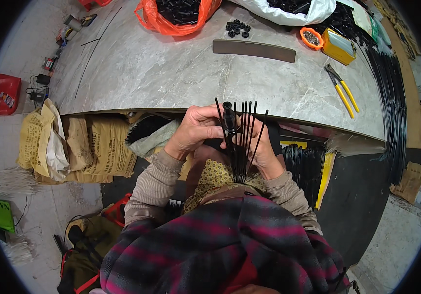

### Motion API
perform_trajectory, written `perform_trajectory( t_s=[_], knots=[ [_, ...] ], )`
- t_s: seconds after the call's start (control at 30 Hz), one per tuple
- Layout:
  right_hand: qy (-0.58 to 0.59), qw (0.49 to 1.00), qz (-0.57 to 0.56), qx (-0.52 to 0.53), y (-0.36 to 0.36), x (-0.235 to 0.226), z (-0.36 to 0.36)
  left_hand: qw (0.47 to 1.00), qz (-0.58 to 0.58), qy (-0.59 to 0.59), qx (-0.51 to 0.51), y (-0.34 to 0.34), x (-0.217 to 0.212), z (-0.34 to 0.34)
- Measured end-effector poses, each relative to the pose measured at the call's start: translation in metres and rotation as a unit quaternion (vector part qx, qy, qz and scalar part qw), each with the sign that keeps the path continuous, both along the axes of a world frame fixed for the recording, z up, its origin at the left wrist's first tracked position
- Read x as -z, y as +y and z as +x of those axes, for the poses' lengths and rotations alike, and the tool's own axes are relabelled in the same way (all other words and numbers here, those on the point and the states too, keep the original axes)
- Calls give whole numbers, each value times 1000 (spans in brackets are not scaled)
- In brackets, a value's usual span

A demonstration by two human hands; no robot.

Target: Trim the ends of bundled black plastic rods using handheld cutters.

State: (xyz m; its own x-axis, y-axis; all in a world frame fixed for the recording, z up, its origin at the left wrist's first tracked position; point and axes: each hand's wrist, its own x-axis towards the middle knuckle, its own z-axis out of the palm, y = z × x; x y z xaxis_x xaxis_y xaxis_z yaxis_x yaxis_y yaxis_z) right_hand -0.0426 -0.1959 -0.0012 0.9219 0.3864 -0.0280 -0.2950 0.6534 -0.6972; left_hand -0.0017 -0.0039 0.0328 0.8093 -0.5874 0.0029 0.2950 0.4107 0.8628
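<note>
Just beyond my lap, near the table's front edge, I hold a black ribbed assembly like part of an umbrella frame: a short black tube (pixel 228 113) with several thin black rods (pixel 250 116) fanned around it. The rods come together low down, in front of my clothing. My left hand (pixel 198 128) is closed on the tube from the left, thumb and finger pinching it. My right hand (pixel 263 149) is closed round the rods from the right, its fingertips close to the tube. The rods partly hide the right fingers.
On the grey table (pixel 147 73) lie a dark flat strip (pixel 254 51), small black rings (pixel 237 27) and yellow-handled pincers (pixel 345 93). Behind are a red bag (pixel 176 29) of black parts, a white bag (pixel 289 17), an orange dish (pixel 311 36) and a yellow box (pixel 339 46). Black rods (pixel 394 112) hang at right.
</note>
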Motion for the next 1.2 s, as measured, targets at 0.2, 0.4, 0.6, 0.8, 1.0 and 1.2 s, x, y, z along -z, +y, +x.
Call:
perform_trajectory(
  t_s=[0.2, 0.4, 0.6, 0.8, 1.0, 1.2],
  knots=[
    [18, 998, 31, 43, 5, 4, 0, 998, 17, 21, -59, -9, 0, -3],
    [19, 998, 36, 58, 4, 9, -1, 996, 16, 53, -65, -15, 4, -3],
    [2, 998, 28, 60, 3, 10, -2, 997, 17, 69, -42, -14, 0, -4],
    [-1, 997, 35, 66, 4, 13, -2, 995, 45, 24, -87, -15, 5, -3],
    [-29, 995, 54, 84, 5, 19, -2, 995, 25, 38, -93, -24, 13, -3],
    [-25, 994, 42, 102, 8, 14, -7, 995, 11, 24, -98, -20, 18, -3]
  ],
)
